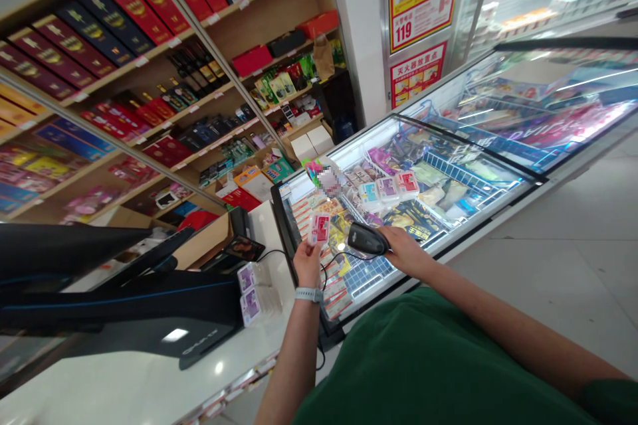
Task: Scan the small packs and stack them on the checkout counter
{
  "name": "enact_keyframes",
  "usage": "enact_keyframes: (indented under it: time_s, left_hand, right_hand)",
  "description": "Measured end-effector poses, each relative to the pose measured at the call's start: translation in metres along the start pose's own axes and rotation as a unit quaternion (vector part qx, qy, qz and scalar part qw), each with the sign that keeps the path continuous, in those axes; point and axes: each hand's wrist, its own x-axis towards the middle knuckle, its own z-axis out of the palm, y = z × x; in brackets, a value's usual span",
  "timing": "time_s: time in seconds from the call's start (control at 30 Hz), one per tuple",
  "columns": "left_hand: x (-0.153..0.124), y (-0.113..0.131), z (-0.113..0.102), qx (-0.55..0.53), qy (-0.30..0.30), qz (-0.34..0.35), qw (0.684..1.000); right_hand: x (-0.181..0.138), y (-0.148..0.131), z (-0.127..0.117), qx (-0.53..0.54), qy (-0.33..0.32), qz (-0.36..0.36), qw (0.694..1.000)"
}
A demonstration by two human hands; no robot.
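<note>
In the head view, my left hand (308,263) pinches the lower edge of a small clear plastic box with a red label (319,228). My right hand (401,251) is wrapped round the handle of a black barcode scanner (367,239), whose head points left towards the box. A cable runs from the scanner down past my left wrist. Beyond the scanner, three similar boxes lie in a row on the glass freezer top: one with a blue label (369,195), one purple (388,188) and one red (407,183).
Stacks of purple-labelled boxes (259,302) stand on the white counter (124,378), beside a black checkout terminal (199,319). The glass-topped freezer (503,212) holds bagged goods in wire baskets. Shelves of boxed bottles (149,3) rise at the back left.
</note>
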Motion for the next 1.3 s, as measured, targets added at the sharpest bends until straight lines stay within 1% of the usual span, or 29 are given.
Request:
enact_keyframes:
  time_s: [0.23, 0.43, 0.53, 0.7, 0.8, 1.0, 1.3]
  left_hand:
    - [0.008, 0.001, 0.007, 0.017, -0.014, 0.018, 1.000]
    - [0.016, 0.006, 0.024, 0.013, -0.032, 0.009, 0.999]
    - [0.021, 0.006, 0.036, 0.015, -0.052, -0.007, 0.998]
    - [0.028, 0.007, 0.061, -0.036, -0.070, -0.053, 0.995]
    - [0.032, 0.010, 0.076, -0.049, -0.083, -0.080, 0.992]
    - [0.038, 0.012, 0.103, -0.078, -0.093, -0.132, 0.984]
    - [0.043, 0.018, 0.142, -0.076, -0.124, -0.169, 0.975]
  right_hand:
    - [0.005, -0.001, -0.005, -0.029, -0.016, -0.006, 0.999]
    - [0.003, 0.007, -0.004, -0.031, -0.013, 0.001, 0.999]
    - [0.001, 0.009, -0.007, -0.025, -0.005, 0.014, 1.000]
    - [-0.001, 0.008, -0.012, -0.021, 0.003, 0.029, 0.999]
    - [-0.002, 0.009, -0.013, -0.024, 0.010, 0.037, 0.999]
    - [-0.005, 0.014, -0.013, -0.015, 0.016, 0.052, 0.998]
    - [-0.007, 0.019, -0.017, 0.015, 0.050, 0.066, 0.996]
